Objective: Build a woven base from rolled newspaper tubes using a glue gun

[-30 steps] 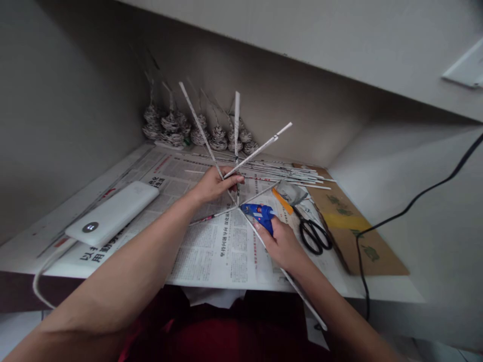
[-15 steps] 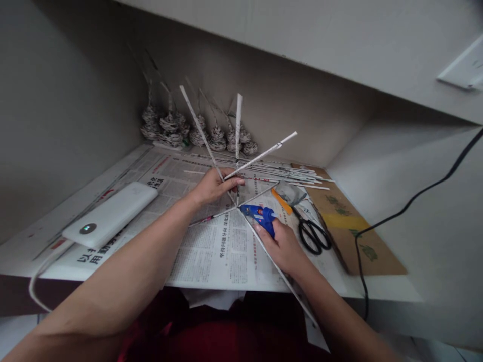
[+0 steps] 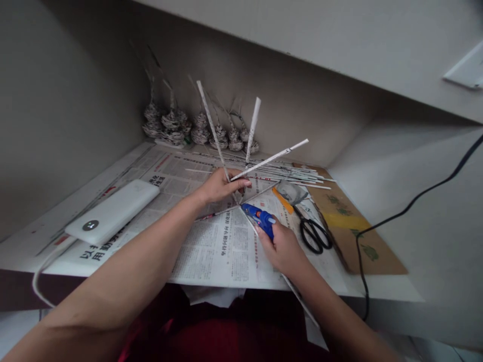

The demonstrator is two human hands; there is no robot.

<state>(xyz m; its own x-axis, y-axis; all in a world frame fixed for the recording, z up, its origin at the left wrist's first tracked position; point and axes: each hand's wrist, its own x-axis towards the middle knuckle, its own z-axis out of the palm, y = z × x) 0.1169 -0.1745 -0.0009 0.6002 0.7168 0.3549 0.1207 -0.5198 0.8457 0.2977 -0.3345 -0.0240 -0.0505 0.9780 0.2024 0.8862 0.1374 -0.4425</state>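
Note:
Rolled newspaper sticks [image 3: 213, 123] fan out from a crossing point over the newspaper-covered table. My left hand [image 3: 222, 186] is closed around them just above that crossing, thumb pressed along one stick. In my right hand [image 3: 285, 246] is a blue hot glue gun [image 3: 259, 217], its nozzle pointing left at the spot where the sticks meet. Whether the nozzle touches the sticks I cannot tell. One long stick runs from the crossing down under my right hand and past the table's front edge.
Behind lie more paper sticks [image 3: 302, 176]. Black-handled scissors [image 3: 315, 236], an orange-handled tool [image 3: 283, 199] and cardboard [image 3: 347, 221] are at right. A white power bank [image 3: 113, 211] with a cable lies left. Woven gourd shapes [image 3: 171, 128] line the back wall. A black cord [image 3: 407, 203] hangs right.
The upright sticks have shifted right and tilted a little with my left hand. The glue gun has turned slightly, its nozzle still at the crossing.

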